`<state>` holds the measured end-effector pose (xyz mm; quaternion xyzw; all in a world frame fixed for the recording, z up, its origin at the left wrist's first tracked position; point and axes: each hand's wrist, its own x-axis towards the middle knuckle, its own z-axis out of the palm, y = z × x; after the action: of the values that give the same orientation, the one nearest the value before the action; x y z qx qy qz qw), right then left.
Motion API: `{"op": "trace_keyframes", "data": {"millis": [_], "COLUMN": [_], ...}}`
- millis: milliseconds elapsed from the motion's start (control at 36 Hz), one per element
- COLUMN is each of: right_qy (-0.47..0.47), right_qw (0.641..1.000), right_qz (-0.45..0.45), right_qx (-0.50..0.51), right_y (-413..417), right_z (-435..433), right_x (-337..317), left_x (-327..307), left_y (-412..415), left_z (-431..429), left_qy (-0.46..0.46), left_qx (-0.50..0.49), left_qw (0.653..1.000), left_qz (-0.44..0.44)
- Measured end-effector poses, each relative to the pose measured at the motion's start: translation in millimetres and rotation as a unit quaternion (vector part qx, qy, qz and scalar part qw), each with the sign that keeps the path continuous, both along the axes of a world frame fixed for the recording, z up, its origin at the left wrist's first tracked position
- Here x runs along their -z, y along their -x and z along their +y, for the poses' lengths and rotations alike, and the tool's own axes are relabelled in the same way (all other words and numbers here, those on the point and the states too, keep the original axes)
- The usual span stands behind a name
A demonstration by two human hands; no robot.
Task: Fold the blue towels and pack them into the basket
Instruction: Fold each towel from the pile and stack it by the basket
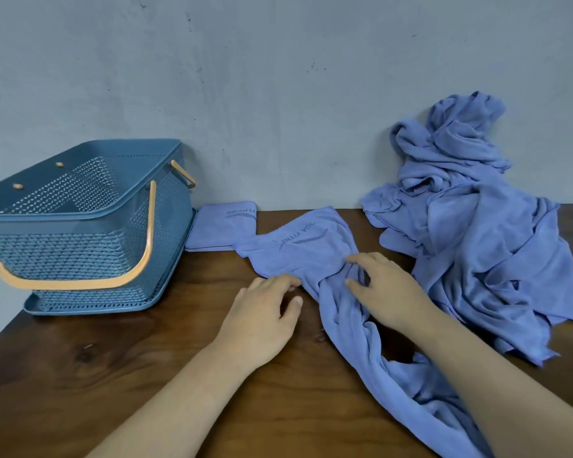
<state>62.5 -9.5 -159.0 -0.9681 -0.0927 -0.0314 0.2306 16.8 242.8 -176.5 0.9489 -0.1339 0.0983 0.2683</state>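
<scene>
Table (pixel 119 368): dark brown wood with visible grain, set against a pale grey wall (pixel 278 94).
Basket (pixel 80 233): blue perforated plastic, standing on the table's far left close to the wall. It has two orange handles (pixel 146 246), both swung down; the near one hangs across the front side.
Folded towel (pixel 222 226): a flat blue square lying just right of the basket and touching its base, its far edge at the wall. Dark printed lettering faces up.
Towel (pixel 298 246): blue, unfolded, at the middle of the table. Its far part lies fairly flat with dark lettering and a curved stripe on top, one corner touching the folded towel. It bunches at the middle, and the near part runs twisted and rumpled toward the table's near edge, passing under the right forearm.
Pile of towels (pixel 477 233): a crumpled blue heap at the right, leaning against the wall and spreading onto the table, just beside the towel.
Left hand (pixel 262 319): palm down on the table, fingers loosely bent. The fingertips touch the towel's left edge, the thumb lies apart on the bare wood, and nothing is gripped.
Right hand (pixel 387 289): rests on the towel's bunched middle with fingers spread and slightly bent. A ridge of cloth sits between thumb and forefinger; I cannot tell whether it is pinched or only pressed.
</scene>
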Motion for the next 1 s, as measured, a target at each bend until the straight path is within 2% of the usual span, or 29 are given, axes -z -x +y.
{"op": "trace_keyframes", "data": {"millis": [111,222,306,361,417,472,556,639,750,1000], "right_qy": [0.045,0.010,0.021,0.071,0.141,0.169,0.104,0.036,0.042,0.029], "right_qw": [0.999,0.999,0.994,0.987,0.981,0.980,0.993,0.998,0.995,0.991], "right_qz": [-0.022,-0.029,-0.104,-0.142,-0.132,-0.106,-0.052,0.013,0.030,0.028], "right_qx": [0.002,0.015,0.035,0.023,0.009,-0.006,-0.011,0.047,0.088,0.130], "right_y": [8.7,11.2,-10.1,-39.8,-75.1,-106.1,-140.9,-161.3,-180.5,-196.8], "right_z": [-6.1,-1.2,-0.4,-3.1,-5.2,-7.5,-10.2,-18.0,-27.7,-59.3], "right_x": [2.4,-3.7,-14.2,-20.5,-21.7,-19.2,-10.4,2.2,11.5,13.8], "left_x": [2.5,4.3,5.3,4.1,2.4,1.2,3.1,7.0,9.7,11.5], "left_y": [0.4,1.1,-1.8,-5.8,-9.5,-14.3,-19.3,-21.4,-24.2,-23.6], "left_z": [-4.6,-9.6,-13.0,-16.0,-19.1,-22.7,-24.7,-24.0,-24.3,-23.4], "left_qy": [-0.001,-0.051,-0.054,-0.038,-0.021,-0.036,-0.076,-0.085,-0.123,-0.135], "left_qx": [0.014,0.010,0.001,-0.018,-0.050,-0.079,-0.101,-0.086,-0.071,-0.049], "left_qw": [0.999,0.998,0.998,0.999,0.999,0.996,0.992,0.992,0.988,0.986], "left_qz": [0.035,0.044,0.036,0.023,0.000,-0.017,0.004,0.042,0.068,0.087]}}
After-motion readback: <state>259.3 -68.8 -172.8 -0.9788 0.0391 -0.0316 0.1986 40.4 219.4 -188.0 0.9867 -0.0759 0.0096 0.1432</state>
